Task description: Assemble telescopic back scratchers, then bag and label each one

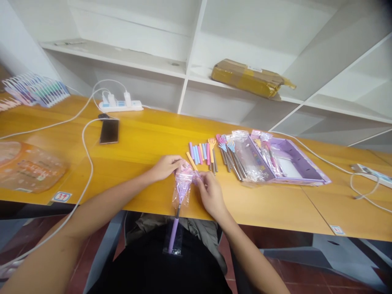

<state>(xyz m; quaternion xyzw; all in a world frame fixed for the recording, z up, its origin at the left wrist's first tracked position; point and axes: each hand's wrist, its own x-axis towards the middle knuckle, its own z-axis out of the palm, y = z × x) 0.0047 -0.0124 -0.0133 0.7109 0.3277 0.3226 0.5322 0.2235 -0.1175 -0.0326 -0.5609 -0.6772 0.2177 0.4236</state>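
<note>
A purple back scratcher [174, 234] lies inside a clear plastic bag [174, 200], its claw end on the table edge side and its handle toward my body. My left hand [169, 166] pinches the pink top of the bag from the left. From the right, my right hand [211, 194] grips the same top end, fingers closed on the film. Just beyond my hands lie several coloured handle sleeves [199, 153], one of them a loose orange tube [192, 161]. Several unwrapped back scratchers [231, 157] with metal rods rest to the right.
A purple box [306, 169] holding packaged scratchers stands right, beside clear plastic bags [249, 163]. Farther left are a phone [109, 131], a power strip [121, 106], trailing white cables and an orange plastic package [33, 167]. A taped carton [246, 77] sits on the shelf.
</note>
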